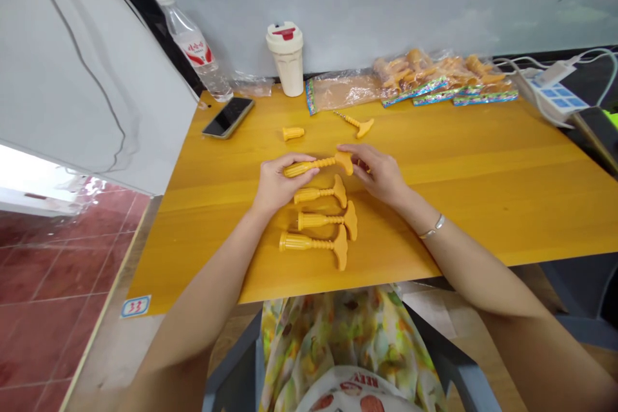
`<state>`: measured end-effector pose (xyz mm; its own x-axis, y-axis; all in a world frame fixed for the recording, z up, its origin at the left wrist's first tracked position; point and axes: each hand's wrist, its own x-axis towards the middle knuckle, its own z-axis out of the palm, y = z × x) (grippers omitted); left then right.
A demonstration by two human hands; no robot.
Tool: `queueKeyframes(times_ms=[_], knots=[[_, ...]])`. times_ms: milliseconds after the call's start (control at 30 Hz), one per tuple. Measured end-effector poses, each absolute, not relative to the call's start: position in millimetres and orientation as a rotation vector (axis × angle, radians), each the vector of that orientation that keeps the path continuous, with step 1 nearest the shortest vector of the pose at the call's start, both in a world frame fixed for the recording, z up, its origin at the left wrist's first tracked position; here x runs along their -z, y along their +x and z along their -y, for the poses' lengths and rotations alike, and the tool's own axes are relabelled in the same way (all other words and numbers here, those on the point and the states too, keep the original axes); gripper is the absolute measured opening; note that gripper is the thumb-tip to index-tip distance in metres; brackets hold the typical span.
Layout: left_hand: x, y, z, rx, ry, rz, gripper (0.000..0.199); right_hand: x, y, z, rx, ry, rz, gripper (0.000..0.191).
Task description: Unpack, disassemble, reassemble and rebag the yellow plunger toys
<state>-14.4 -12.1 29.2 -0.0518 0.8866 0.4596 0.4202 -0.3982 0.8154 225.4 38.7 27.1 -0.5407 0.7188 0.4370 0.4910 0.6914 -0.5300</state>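
- Yellow T-handled tool (327, 162), held between both hands just over the wooden table (483, 193), its ribbed sleeve toward the left and its T-shaped handle toward the right, with a twisted shaft between them.
- Left hand (279, 184): thumb and fingers are clamped on the sleeve from its two sides.
- Right hand (381, 172): thumb and fingertips are closed on the handle; the curled fingers behind it are partly hidden.
- Three similar yellow tools (311, 243) lie in a column between the forearms, nearer the person's body, their sleeves leftward and handles rightward.
- Beyond the hands, a loose yellow sleeve (293, 134) lies on its side. To its right lies a separate yellow handle piece (358, 124) with a metallic coiled tip, pointing up and left.
- Farther back, a flat clear bag (345, 90) lies beside several packed bags (434, 77) of yellow pieces, with colorful printed strips along their near edges.
- At the back left, a dark-screened phone (228, 117) lies near a clear bottle (197, 51) with a white cap and a red-and-white label. A cream lidded cup (288, 63) stands to the right of both.
- At the back right, a white power strip (560, 95) with blue panels has cables around it.
- At the table's near left corner is a label (136, 306) reading "33".
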Motion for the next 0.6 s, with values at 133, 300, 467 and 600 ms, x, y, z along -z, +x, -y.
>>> queueKeyframes(times_ms=[133,300,467,600], knots=[[-30,-12,14,-1.454,1.826,-1.362,0.019,-31,223,-36,-0.449,-0.947,2.256,0.039],[-32,-8,16,-1.407,1.951,-1.317,0.016,-38,216,-30,-0.576,-1.055,2.146,0.068],[-30,-4,17,-1.449,2.069,-1.288,0.013,-41,209,-23,-0.994,-1.118,1.904,0.072],[-27,-5,15,-1.44,2.093,-1.285,0.012,-41,208,-26,-1.353,-1.126,1.818,0.068]])
